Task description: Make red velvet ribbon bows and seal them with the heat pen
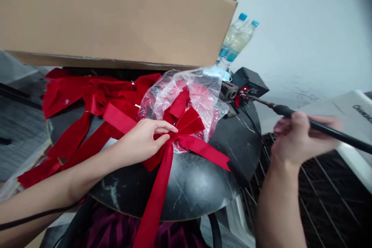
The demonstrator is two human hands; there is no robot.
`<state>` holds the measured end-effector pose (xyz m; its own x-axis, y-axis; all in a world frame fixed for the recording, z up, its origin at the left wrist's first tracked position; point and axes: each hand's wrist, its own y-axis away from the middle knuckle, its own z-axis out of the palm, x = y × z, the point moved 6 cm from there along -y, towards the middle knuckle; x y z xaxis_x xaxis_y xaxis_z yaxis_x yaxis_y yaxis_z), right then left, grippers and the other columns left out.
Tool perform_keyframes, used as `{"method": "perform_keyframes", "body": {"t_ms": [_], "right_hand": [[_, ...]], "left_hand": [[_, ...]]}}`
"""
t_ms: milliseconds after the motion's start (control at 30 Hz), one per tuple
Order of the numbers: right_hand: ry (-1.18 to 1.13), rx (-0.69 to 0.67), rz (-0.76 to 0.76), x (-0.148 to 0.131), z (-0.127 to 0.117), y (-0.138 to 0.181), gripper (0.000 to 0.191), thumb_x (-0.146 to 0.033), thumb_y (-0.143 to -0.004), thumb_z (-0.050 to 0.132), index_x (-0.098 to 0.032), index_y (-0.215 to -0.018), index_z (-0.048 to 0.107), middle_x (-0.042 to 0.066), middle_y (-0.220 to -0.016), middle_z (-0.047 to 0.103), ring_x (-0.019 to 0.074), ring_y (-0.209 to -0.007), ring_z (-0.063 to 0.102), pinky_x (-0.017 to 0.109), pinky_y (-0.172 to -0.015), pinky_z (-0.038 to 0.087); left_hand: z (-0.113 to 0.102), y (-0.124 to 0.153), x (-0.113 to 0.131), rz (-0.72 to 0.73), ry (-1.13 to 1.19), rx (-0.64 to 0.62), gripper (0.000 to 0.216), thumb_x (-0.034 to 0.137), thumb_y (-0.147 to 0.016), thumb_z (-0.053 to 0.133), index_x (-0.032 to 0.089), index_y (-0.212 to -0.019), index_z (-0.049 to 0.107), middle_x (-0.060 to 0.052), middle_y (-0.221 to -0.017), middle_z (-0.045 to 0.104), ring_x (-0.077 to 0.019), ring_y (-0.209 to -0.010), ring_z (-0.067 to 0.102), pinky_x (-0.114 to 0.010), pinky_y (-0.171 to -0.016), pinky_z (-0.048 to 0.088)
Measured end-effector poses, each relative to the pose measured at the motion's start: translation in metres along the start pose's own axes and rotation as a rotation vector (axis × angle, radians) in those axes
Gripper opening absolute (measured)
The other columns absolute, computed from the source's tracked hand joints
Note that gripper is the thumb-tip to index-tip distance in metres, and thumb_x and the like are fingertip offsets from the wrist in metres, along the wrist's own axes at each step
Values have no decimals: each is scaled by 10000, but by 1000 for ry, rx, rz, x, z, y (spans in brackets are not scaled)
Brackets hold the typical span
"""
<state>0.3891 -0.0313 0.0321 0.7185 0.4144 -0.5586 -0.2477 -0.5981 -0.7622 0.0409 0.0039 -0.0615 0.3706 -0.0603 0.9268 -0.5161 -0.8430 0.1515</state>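
Observation:
My left hand (147,139) rests on a red velvet bow (186,124), fingers pinched at its knot near the middle of the round black marble table (192,186). The bow's long tails hang over the table's front edge. Behind it lies a clear plastic bag (200,89) with another red bow inside. My right hand (296,135) is off the table's right side, closed round a thin black tool handle (328,128) whose tip points toward a small black box (250,81) with a red light.
More red bows (87,97) are piled on the table's left. A large cardboard box (116,15) looms at the back. Two water bottles (236,38) stand behind the black box. A black wire rack (325,193) sits at lower right, a white carton (351,120) beyond it.

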Motion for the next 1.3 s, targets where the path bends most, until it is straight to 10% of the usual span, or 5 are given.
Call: {"method": "perform_keyframes", "body": {"t_ms": [133,367,667,1167,1300], "right_hand": [[-78,147,333,49,4,-10,273,-262,-813,781,-277,-784,510,-7,-624,655,153,-478,622,272,-420,460],[-44,165,342,75,31,-11,223,-264,-820,702,-260,-755,488,-47,-561,614,122,-434,553,228,-373,381],[-133,-139,435,105,79,-14,242,-337,-759,806,-193,-888,661,23,-688,712,132,-503,586,247,-452,429],[-150,-363,833,109,93,2,254,-344,-974,675,-140,-1123,657,52,-1009,692,141,-783,665,293,-674,586],[-78,-563,868,68,65,25,380,-473,-836,801,-104,-815,716,34,-650,665,92,-435,511,216,-382,410]], "left_hand": [[0,0,0,-8,10,-2,287,260,-915,597,226,-1145,765,-28,-1236,779,-245,-1221,703,-399,-1128,521],[0,0,2,-6,21,-8,279,244,-909,596,218,-1129,766,-27,-1232,782,-238,-1248,688,-372,-1142,505],[0,0,2,-4,43,-16,272,241,-902,606,214,-1121,765,-35,-1229,784,-248,-1248,689,-396,-1143,505],[-4,15,26,23,491,-100,334,221,-904,708,263,-1110,449,-41,-989,801,-214,-951,797,-265,-805,602],[-7,28,36,29,505,-115,352,204,-908,727,266,-1148,477,-44,-1020,808,-186,-976,790,-213,-799,589]]}}
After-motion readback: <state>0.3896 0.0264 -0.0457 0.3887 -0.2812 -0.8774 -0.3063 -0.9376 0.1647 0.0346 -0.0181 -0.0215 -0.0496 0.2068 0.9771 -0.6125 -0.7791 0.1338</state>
